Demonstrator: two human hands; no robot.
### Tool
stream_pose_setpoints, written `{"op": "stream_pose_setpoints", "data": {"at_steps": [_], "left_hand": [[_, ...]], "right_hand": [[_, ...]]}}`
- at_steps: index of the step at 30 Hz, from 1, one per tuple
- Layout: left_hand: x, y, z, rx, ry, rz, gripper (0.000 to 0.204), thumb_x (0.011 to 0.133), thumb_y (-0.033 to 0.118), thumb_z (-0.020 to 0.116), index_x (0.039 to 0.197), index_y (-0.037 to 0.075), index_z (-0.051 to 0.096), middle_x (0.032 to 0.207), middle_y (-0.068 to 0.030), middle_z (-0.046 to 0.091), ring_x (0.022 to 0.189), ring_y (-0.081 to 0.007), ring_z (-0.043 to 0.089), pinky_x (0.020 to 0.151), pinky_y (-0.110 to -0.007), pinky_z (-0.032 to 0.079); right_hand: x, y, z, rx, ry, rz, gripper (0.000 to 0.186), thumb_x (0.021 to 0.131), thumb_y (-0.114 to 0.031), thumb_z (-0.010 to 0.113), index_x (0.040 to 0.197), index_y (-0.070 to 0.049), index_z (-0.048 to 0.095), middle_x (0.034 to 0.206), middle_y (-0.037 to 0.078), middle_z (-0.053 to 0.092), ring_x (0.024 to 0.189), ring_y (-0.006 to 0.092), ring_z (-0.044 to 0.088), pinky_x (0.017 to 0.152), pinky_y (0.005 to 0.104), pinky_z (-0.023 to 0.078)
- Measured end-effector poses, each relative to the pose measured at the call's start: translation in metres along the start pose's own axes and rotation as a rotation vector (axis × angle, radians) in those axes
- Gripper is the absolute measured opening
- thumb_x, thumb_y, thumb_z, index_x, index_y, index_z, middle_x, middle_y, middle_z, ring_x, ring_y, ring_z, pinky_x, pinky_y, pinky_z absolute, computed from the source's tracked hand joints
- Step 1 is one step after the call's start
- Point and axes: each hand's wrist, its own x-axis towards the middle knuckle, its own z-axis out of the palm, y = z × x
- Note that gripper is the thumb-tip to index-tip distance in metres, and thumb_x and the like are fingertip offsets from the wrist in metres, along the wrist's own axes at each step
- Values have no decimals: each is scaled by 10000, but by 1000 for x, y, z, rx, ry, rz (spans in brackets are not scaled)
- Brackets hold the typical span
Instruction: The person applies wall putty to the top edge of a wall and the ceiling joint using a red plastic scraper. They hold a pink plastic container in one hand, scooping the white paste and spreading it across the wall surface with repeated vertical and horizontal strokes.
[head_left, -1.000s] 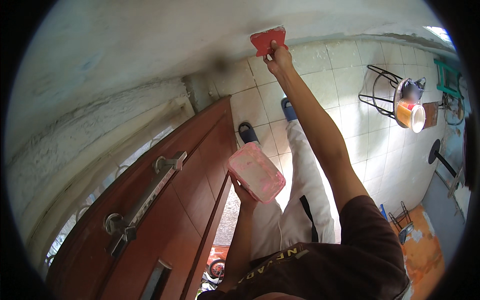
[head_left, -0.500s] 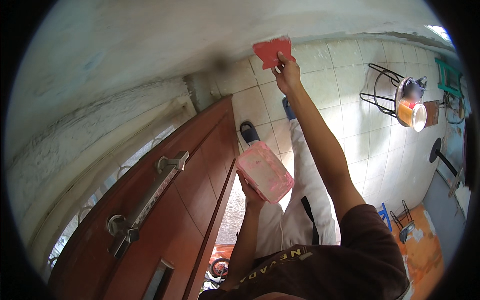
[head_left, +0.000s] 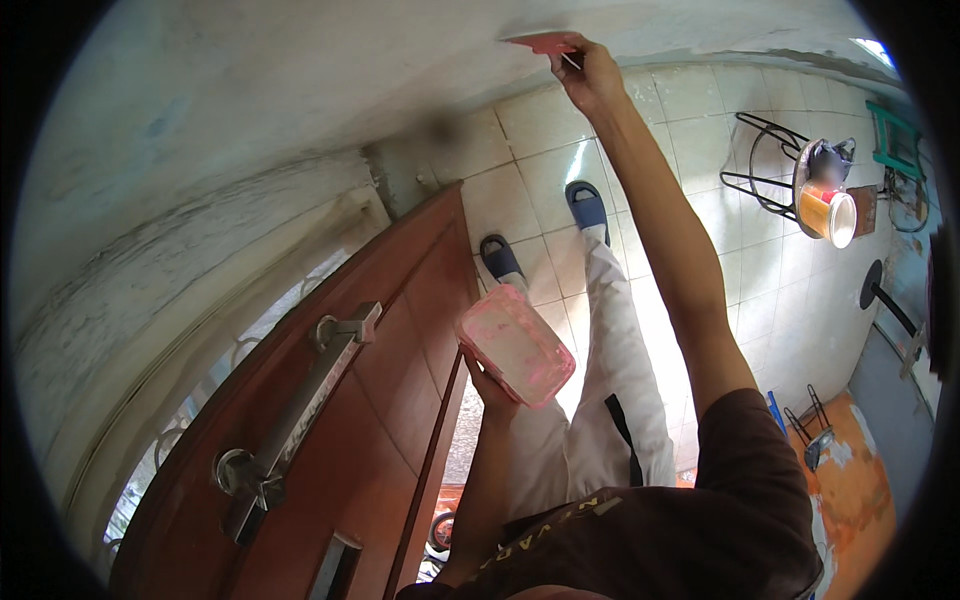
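Stretched far forward, my right hand (head_left: 592, 80) is closed on a red putty scraper (head_left: 546, 42). The scraper's wide edge lies against the pale plastered wall (head_left: 330, 60), its blade seen almost edge-on. Close to my body, my left hand (head_left: 492, 385) grips a pink plastic tub (head_left: 516, 346) from its near left side. Whitish-grey material fills the tub, and pink and white smears mark its rim. Most of the left fingers are hidden behind the tub.
A brown wooden door (head_left: 380, 390) with a long metal handle (head_left: 300, 410) stands close on my left. To the right, a round stool (head_left: 800, 190) holds an orange-and-white container (head_left: 828, 214) and a dark bag. A green stool (head_left: 896, 140) is beyond it on the tiled floor (head_left: 690, 150).
My right hand has moved up and forward, bringing the scraper flat against the wall; before, its red face showed. The tub has shifted slightly left and nearer to me.
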Motion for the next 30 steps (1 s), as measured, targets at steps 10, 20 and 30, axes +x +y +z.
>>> {"op": "stream_pose_setpoints", "data": {"at_steps": [10, 20, 30], "left_hand": [[2, 2, -11, -48, 83, -22, 737, 903, 670, 437, 1451, 190, 328, 1434, -62, 397, 1315, -278, 399, 1087, -482, 356], [1, 12, -11, 48, 76, 2, 766, 898, 685, 426, 1460, 178, 310, 1448, -66, 376, 1326, -280, 382, 1100, -474, 338], [1, 4, -1, 42, 69, -30, 745, 904, 683, 413, 1442, 172, 339, 1411, -64, 417, 1288, -275, 427, 1070, -478, 378]], "right_hand": [[-73, -39, 5, 16, 95, -290, 226, 888, -90, 593, 1061, 56, 586, 1010, 120, 630, 869, 221, 633, 723, 312, 569], [-29, 82, 64, -624, 270, -588, 219, 827, -97, 591, 792, 103, 674, 699, 133, 654, 639, 178, 628, 642, 306, 561], [-96, 105, 11, -691, 58, -555, 259, 908, -165, 603, 998, 70, 664, 790, 103, 680, 686, 150, 606, 655, 313, 483]]}}
